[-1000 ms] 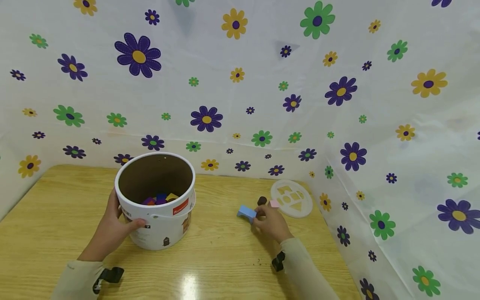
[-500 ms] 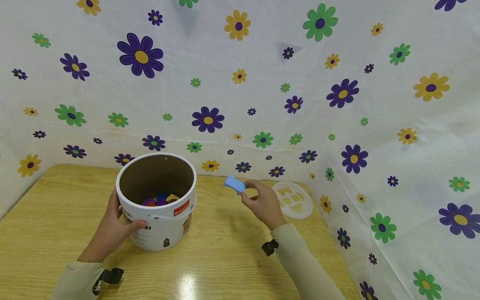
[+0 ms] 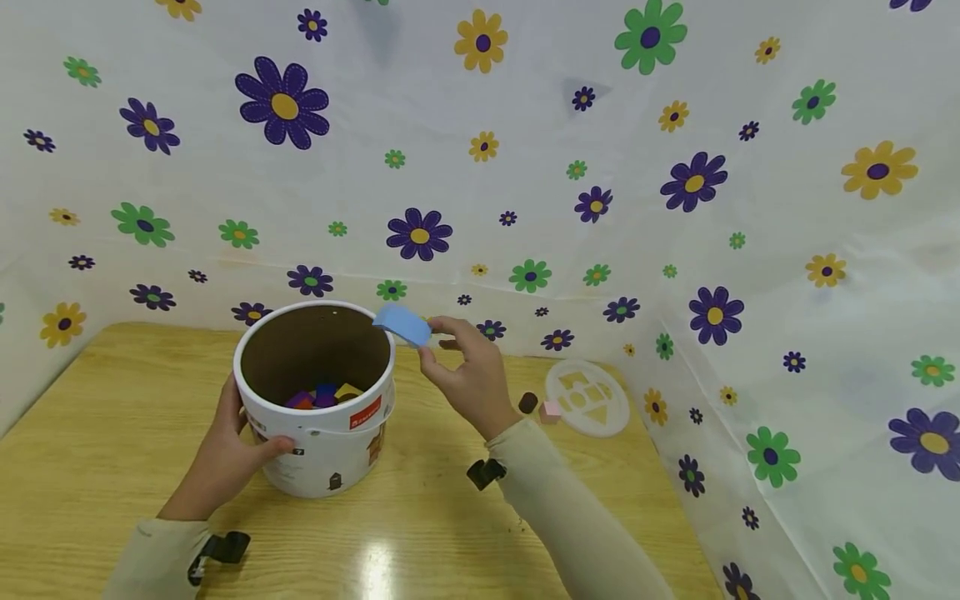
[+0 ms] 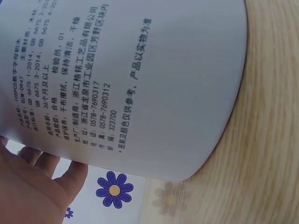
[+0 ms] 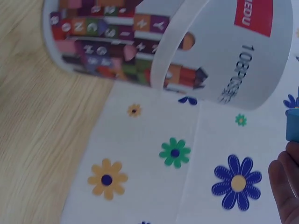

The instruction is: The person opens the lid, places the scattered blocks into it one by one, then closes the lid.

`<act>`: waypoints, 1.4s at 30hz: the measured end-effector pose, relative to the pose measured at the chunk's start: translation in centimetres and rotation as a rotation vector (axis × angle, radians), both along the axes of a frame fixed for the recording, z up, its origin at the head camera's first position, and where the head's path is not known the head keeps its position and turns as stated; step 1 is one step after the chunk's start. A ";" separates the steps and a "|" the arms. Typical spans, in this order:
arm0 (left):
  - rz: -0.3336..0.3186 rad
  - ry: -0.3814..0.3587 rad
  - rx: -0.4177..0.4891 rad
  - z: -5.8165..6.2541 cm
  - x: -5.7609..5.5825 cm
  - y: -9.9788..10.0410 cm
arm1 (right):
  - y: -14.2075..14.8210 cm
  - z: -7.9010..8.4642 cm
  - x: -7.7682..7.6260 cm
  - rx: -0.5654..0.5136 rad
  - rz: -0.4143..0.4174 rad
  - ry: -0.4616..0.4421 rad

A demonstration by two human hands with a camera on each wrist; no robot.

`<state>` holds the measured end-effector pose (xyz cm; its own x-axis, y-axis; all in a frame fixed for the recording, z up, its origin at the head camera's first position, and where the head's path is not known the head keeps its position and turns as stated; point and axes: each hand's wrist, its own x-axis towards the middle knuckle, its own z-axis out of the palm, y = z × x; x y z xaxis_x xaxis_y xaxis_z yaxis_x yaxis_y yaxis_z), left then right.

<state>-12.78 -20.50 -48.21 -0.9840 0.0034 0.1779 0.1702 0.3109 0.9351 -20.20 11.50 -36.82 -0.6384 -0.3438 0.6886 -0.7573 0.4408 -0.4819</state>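
My left hand (image 3: 225, 457) grips the side of a white bucket (image 3: 318, 471), thumb across its front and fingers round the left. In the left wrist view the fingers of that hand (image 4: 35, 189) lie against the printed bucket wall (image 4: 182, 84). My right hand (image 3: 476, 379) pinches a light blue arched block (image 3: 403, 325) by one end, thumb below. The block is raised and overlaps the bucket's right rim in the head view. At the right wrist view's edge only part of the blue block (image 5: 293, 126) and the hand (image 5: 286, 179) shows. Colored blocks (image 3: 325, 394) lie inside the bucket.
A dark brown round block (image 3: 528, 403) and a pink block (image 3: 551, 412) lie on the wooden table (image 3: 435, 533) at the right. Beside them is a flat white disc with cut-out shapes (image 3: 558, 400). A flowered sheet (image 3: 450, 183) stands behind and at the sides.
My right hand has lifted the blue arched block off the table and carried it left to the bucket's rim, uncovering the brown and pink blocks. My left hand stays on the bucket.
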 end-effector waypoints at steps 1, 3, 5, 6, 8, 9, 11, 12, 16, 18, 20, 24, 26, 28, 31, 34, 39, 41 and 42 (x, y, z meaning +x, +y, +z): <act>0.001 0.005 0.002 0.0 0.0 0.0 | -0.5 0.2 0.0 0.006 0.011 -0.003; 0.003 0.011 0.005 0.0 0.0 -0.1 | -1.6 0.5 0.0 0.052 0.023 -0.008; 0.004 0.014 0.006 -0.1 -0.1 -0.1 | -2.5 0.8 0.0 0.127 0.019 -0.022; 0.004 0.018 0.005 -0.1 -0.1 -0.1 | -3.0 0.9 0.0 0.167 0.014 -0.035; 0.005 0.021 0.002 -0.1 -0.1 -0.1 | -3.8 1.1 -0.1 0.247 -0.012 -0.062; 0.004 0.021 0.003 -0.1 -0.1 -0.1 | -4.2 1.2 -0.1 0.284 -0.027 -0.077; 0.004 0.020 0.002 -0.1 -0.1 -0.2 | -4.9 1.5 -0.1 0.349 -0.044 -0.099; 0.003 0.018 0.003 -0.2 -0.1 -0.2 | -5.2 1.6 -0.1 0.377 -0.043 -0.114; 0.010 0.012 0.003 -0.2 0.0 -0.1 | -6.4 2.5 -0.1 0.476 -0.031 -0.187; 0.013 0.017 0.003 -0.2 0.0 -0.1 | -6.9 2.9 -0.1 0.516 -0.041 -0.237; 0.014 0.027 0.003 -0.1 0.1 -0.1 | -7.4 3.2 -0.1 0.545 -0.062 -0.277; 0.009 0.040 0.008 -0.1 0.0 -0.1 | -8.1 3.4 -0.2 0.578 -0.097 -0.325; 0.007 0.040 0.010 -0.2 0.0 -0.1 | -8.3 3.3 -0.3 0.571 -0.094 -0.343; 0.006 0.040 0.011 -0.3 0.0 -0.1 | -8.5 3.3 -0.4 0.551 -0.079 -0.367; 0.007 0.036 0.012 -0.4 0.0 -0.2 | -8.6 3.1 -0.4 0.507 -0.053 -0.407; 0.006 0.039 0.013 -0.4 0.0 -0.2 | -8.6 2.9 -0.4 0.469 -0.038 -0.425; 0.012 0.043 0.011 -0.3 0.0 -0.1 | -8.6 2.7 -0.3 0.421 -0.035 -0.417; 0.015 0.037 0.008 -0.3 -0.1 -0.1 | -8.6 2.6 -0.4 0.413 -0.033 -0.413; 0.017 0.030 0.007 -0.3 -0.1 -0.1 | -8.6 2.6 -0.4 0.411 -0.032 -0.412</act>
